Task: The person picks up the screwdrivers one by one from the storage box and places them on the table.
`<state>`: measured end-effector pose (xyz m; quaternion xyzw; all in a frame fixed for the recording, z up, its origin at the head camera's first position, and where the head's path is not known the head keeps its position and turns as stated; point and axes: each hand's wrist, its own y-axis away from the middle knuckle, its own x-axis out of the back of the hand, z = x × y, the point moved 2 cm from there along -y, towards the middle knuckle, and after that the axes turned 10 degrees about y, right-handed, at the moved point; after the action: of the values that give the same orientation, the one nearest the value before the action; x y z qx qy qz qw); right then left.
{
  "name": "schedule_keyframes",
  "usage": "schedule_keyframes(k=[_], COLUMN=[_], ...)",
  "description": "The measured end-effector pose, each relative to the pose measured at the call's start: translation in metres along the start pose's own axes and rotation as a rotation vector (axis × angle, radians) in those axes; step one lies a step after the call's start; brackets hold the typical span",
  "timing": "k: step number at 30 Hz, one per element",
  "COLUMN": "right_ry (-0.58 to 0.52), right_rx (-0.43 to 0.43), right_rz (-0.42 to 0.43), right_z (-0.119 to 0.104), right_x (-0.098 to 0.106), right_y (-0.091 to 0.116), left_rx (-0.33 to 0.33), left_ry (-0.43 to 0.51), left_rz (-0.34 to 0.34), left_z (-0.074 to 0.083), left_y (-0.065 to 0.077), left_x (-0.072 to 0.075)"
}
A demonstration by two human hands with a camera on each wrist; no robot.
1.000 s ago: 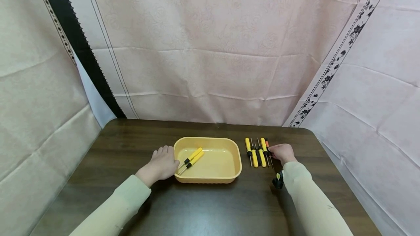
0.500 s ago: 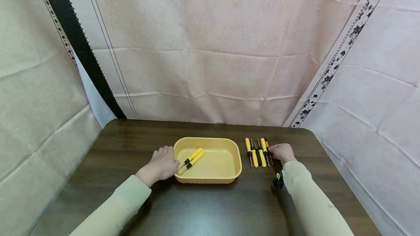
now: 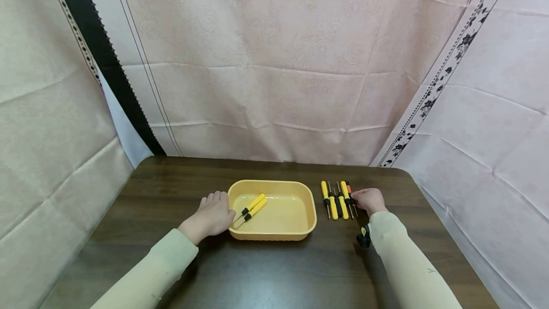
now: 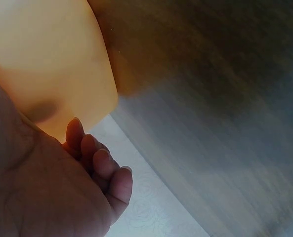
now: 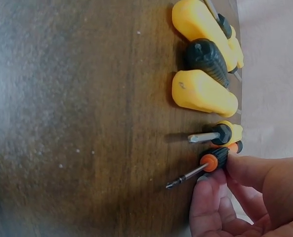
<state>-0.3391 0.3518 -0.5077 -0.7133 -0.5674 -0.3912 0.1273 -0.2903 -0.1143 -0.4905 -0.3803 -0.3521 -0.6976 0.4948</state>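
Observation:
At the left end of a yellow plastic tray (image 3: 287, 211), my left hand (image 3: 213, 213) holds the rim with the thumb over it. In the left wrist view its fingers (image 4: 106, 163) curl outside the tray wall. Two yellow-and-black screwdrivers (image 3: 256, 208) lie inside the tray on that side. My right hand (image 3: 371, 200) pinches the handle of a black-and-orange screwdriver (image 5: 215, 159) between thumb and fingers. That one is at the right end of a row of several screwdrivers, its shaft pointing toward the person. Beside it lies a yellow-handled screwdriver (image 5: 229, 132).
The row continues leftward with yellow-handled screwdrivers (image 3: 324, 190) and one with a black handle (image 5: 205, 57), handles and shafts alternating. Everything is on a dark wooden table (image 3: 274, 271). A pale cloth (image 3: 274, 85) hangs behind its far edge.

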Motion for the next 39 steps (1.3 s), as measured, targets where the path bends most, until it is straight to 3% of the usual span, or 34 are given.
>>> schedule_keyframes(k=[7, 21, 30, 39], right_ry=[-0.001, -0.163, -0.219, -0.179], right_rx=[-0.011, -0.011, 0.103, 0.190], right_rz=[0.011, -0.053, -0.072, -0.122], right_z=[0.001, 0.001, -0.053, -0.110], right_x=[0.000, 0.010, 0.017, -0.006], right_y=[0.003, 0.014, 0.038, 0.068], left_rx=[0.001, 0.007, 0.002, -0.005], left_ry=[-0.012, -0.012, -0.026, -0.007], left_rz=[-0.002, -0.014, -0.004, 0.004], left_z=[0.001, 0.000, 0.000, 0.000], left_y=[0.000, -0.001, 0.002, 0.003], left_x=[0.000, 0.001, 0.003, 0.001])
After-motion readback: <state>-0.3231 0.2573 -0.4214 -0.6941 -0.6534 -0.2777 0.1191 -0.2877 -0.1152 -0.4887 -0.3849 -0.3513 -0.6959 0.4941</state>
